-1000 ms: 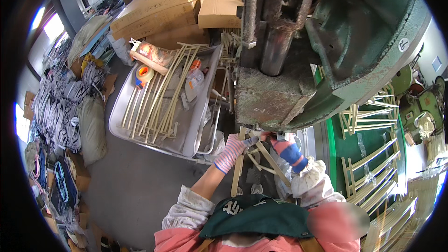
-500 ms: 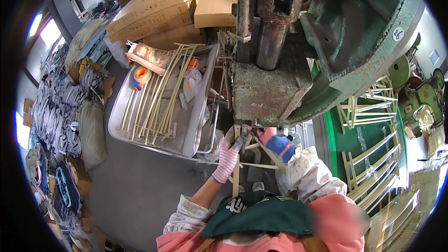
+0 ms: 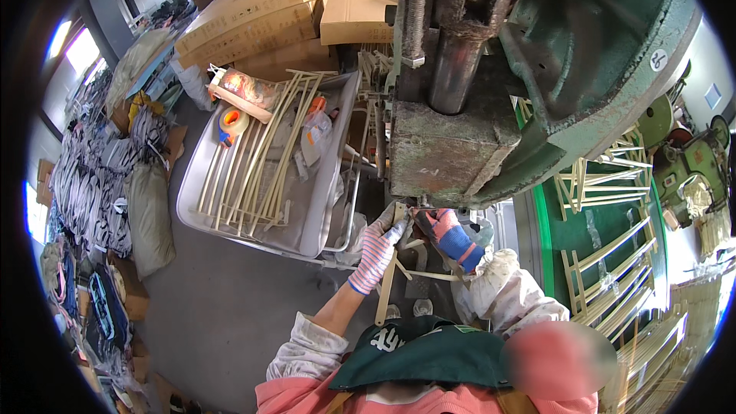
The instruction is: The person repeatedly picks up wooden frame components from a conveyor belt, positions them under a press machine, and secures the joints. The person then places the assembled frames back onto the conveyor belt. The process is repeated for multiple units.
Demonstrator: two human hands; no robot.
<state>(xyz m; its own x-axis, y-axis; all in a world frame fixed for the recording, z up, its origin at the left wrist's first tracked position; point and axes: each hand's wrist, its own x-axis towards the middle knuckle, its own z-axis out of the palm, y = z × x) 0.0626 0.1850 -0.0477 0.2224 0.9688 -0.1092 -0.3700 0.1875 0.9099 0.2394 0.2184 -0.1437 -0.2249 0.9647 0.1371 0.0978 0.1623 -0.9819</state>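
My left hand [image 3: 375,254], in a striped knit glove, is closed round the upper part of a pale cream metal frame [image 3: 388,291]. One flat bar of the frame slants down toward my apron, and a crosspiece runs off to the right below my hands. Just under the ram block of a green press [image 3: 452,146], my right hand [image 3: 455,238], in a pink and blue glove, is curled beside the tooling. Its fingertips are partly hidden, so what they grip cannot be made out. The upper end of the frame reaches under the block.
A grey plastic tub [image 3: 313,218] at left holds several cream bars, a tape roll [image 3: 233,122] and a bag. Cardboard boxes [image 3: 253,19] are stacked behind it. On the right, more cream frames lie on a green table [image 3: 548,238]. Grey bundles [image 3: 107,176] line the far left.
The frame has turned, its long bar's lower end swinging left and the slanting bar at right dropping from sight. My right hand shows more fully beside the tooling. My left hand still holds the frame.
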